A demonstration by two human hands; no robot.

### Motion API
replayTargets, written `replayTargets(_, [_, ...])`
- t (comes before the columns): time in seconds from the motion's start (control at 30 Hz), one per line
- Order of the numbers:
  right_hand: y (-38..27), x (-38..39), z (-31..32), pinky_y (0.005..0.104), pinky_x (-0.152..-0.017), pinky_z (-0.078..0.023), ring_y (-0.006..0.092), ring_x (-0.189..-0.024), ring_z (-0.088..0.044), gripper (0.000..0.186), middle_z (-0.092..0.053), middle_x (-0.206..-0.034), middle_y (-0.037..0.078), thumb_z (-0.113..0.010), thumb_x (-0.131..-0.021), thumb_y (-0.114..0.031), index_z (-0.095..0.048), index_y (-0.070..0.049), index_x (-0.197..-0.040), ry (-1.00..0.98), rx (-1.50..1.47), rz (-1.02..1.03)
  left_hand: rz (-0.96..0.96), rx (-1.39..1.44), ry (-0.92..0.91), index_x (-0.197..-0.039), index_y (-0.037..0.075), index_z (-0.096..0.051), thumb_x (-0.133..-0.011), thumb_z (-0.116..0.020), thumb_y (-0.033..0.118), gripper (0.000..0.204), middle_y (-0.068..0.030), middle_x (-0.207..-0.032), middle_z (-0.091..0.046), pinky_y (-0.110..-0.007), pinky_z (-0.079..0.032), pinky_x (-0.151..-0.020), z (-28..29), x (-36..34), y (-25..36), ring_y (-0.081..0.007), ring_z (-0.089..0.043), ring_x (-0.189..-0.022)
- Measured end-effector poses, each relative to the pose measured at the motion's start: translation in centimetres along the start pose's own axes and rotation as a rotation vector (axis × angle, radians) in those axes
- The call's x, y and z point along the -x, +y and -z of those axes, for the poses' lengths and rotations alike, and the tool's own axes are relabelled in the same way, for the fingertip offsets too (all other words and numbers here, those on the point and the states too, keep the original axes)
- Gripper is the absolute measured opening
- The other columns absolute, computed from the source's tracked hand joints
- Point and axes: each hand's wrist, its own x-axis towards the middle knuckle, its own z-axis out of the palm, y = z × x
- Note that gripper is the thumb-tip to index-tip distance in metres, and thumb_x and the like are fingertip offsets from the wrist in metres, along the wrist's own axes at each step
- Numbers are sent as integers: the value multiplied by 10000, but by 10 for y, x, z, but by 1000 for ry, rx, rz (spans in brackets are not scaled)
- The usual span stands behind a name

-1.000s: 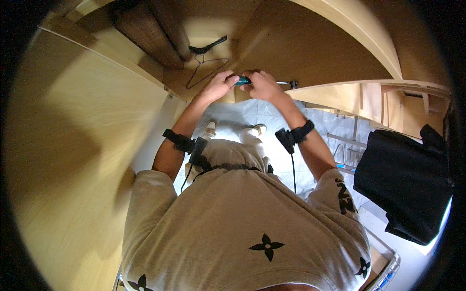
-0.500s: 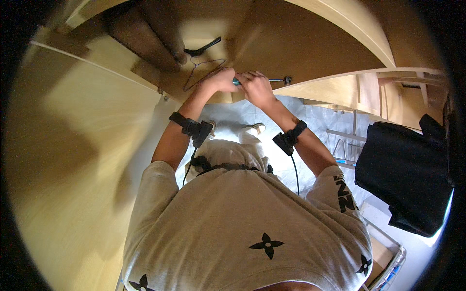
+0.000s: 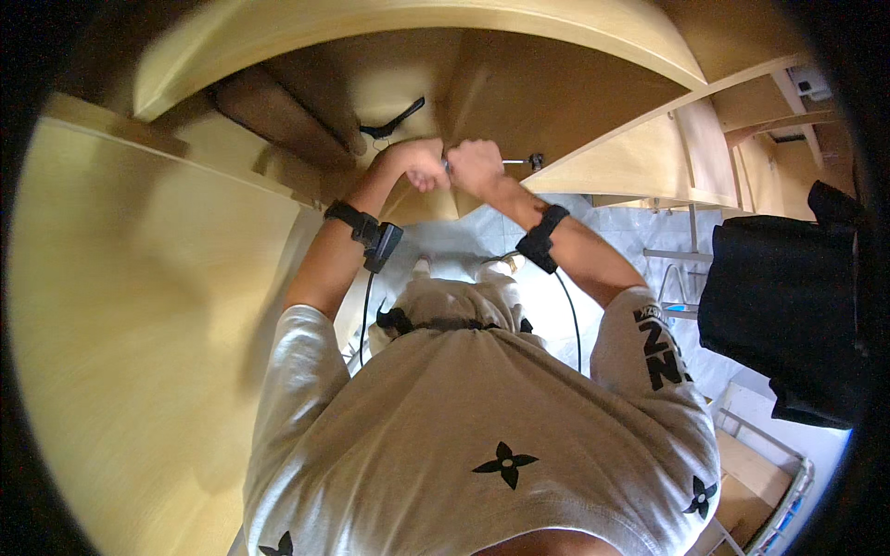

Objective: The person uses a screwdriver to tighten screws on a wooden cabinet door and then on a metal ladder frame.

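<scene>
Left of a small, dark fitting (image 3: 535, 162) by a brown wooden cabinet panel (image 3: 565, 104), the right hand (image 3: 476, 168) is grasping a slim tool (image 3: 514, 163) whose straight, silvery shaft is pointing at the fitting. Farther left, the left hand (image 3: 424, 164) is meeting the tool's other end, its grip too hidden to tell. Both seem to be turning the tool, probably calling for a steady, aligned shaft next.
</scene>
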Motion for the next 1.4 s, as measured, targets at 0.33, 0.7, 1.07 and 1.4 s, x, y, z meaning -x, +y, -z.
replayTargets(0.33, [41, -22, -34, 294, -480, -426, 136, -548, -557, 160, -598, -637, 83, -651, -654, -205, -608, -52, -639, -717, -544, -82, -133, -281, 580, -763, 14, -675, -608, -667, 189, 234, -245, -698, -608, -454, -504, -631, -54, 0, 12, -395, -618, -670])
replayTargets(0.7, [22, 6, -26, 396, -610, -509, 285, -713, -659, 198, -660, -750, 142, -585, -720, -246, -677, -81, -779, 56, -64, 104, -184, 340, -98, -698, -12, -596, -605, -716, 193, 255, -118, -548, -541, -337, -464, -516, -12, -9, -22, -179, -559, -525])
replayTargets(1.07, [46, -50, -29, 296, -420, -400, 149, -461, -511, 114, -549, -532, 53, -633, -631, -150, -586, -52, -662, -1143, -723, -29, -169, -204, 616, -840, -3, -657, -645, -653, 204, 284, -239, -754, -615, -439, -496, -648, -44, 18, 13, -384, -618, -704])
replayTargets(1.4, [13, 13, -22, 400, -589, -515, 288, -704, -656, 141, -657, -731, 128, -622, -680, -204, -680, -93, -745, 110, -106, 190, -70, 312, -409, -790, 45, -623, -699, -712, 208, 207, -106, -653, -639, -274, -410, -429, 0, -21, -22, -133, -596, -541])
